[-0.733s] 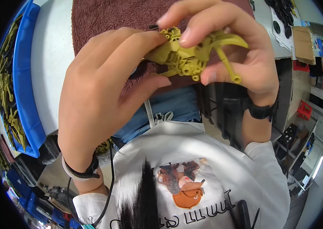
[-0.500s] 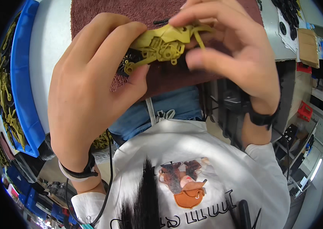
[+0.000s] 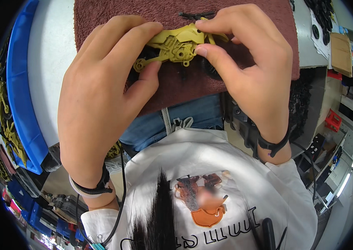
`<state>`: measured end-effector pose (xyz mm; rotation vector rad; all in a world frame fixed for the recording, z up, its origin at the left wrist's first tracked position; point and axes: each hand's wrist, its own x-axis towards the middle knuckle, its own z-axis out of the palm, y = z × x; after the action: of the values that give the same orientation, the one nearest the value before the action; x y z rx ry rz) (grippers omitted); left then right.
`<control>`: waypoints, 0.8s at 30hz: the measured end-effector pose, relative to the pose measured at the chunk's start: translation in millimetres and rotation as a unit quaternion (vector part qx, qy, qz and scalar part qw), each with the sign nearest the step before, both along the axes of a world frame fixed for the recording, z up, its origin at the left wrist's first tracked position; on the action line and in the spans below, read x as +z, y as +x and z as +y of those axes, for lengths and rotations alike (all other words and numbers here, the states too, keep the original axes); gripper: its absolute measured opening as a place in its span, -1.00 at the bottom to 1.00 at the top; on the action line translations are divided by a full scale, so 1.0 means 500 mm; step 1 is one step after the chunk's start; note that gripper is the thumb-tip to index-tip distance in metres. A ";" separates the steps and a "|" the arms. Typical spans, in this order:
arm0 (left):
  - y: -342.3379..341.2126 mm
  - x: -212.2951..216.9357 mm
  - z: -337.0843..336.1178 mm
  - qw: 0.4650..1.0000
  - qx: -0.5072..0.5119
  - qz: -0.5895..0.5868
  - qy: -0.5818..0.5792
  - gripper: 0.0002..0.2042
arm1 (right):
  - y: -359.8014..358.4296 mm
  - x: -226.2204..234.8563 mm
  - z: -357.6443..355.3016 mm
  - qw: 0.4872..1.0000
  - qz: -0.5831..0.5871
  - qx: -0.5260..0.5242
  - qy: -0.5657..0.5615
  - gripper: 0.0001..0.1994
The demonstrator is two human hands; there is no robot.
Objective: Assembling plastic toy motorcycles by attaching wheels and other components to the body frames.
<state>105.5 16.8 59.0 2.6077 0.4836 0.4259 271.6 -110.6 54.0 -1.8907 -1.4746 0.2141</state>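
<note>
A yellow-green toy motorcycle body [image 3: 179, 46] is held between my two hands above a brown towel, its moulded engine side facing me. My left hand [image 3: 97, 79] pinches the rear end, thumb below and fingers over the top. My right hand [image 3: 253, 54] grips the front part, with the index finger on top and the thumb against the side. Just beyond the body lies a thin black part [image 3: 193, 16], shaped like a handlebar. Partly hidden by my right hand and the body is a dark wheel-like part [image 3: 210, 68].
The brown towel [image 3: 101, 14] covers the worktable [image 3: 51, 50]. At the left stands a blue tray [image 3: 23, 100] with several yellow-green motorcycle parts [image 3: 12, 137]. Black wheels [image 3: 320, 31] lie at the far right, beside a cardboard box [image 3: 340, 54].
My right thumb has come up from below to press against the front of the motorcycle body. The black handlebar-shaped part shows more fully beyond it. My left hand keeps its hold.
</note>
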 end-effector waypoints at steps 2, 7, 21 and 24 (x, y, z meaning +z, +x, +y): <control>0.001 0.000 0.002 1.000 -0.005 0.002 0.000 -0.62 | -0.004 -0.006 -0.003 1.000 -0.028 -0.010 0.009 -0.82; -0.004 -0.003 -0.007 1.000 0.012 -0.001 -0.005 -0.62 | -0.022 -0.024 -0.007 0.998 -0.013 -0.042 0.054 -0.83; -0.014 0.016 -0.040 0.973 0.124 -0.031 -0.190 -0.71 | -0.056 -0.030 -0.005 0.913 0.364 -0.032 0.183 -0.37; -0.033 0.004 -0.046 0.946 0.133 -0.106 -0.276 -0.68 | -0.045 -0.005 -0.009 0.872 0.485 -0.027 0.068 -0.28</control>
<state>89.2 -6.4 60.9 1.9411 0.7588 0.5573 248.9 -114.9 51.6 -1.3440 -0.7066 0.8637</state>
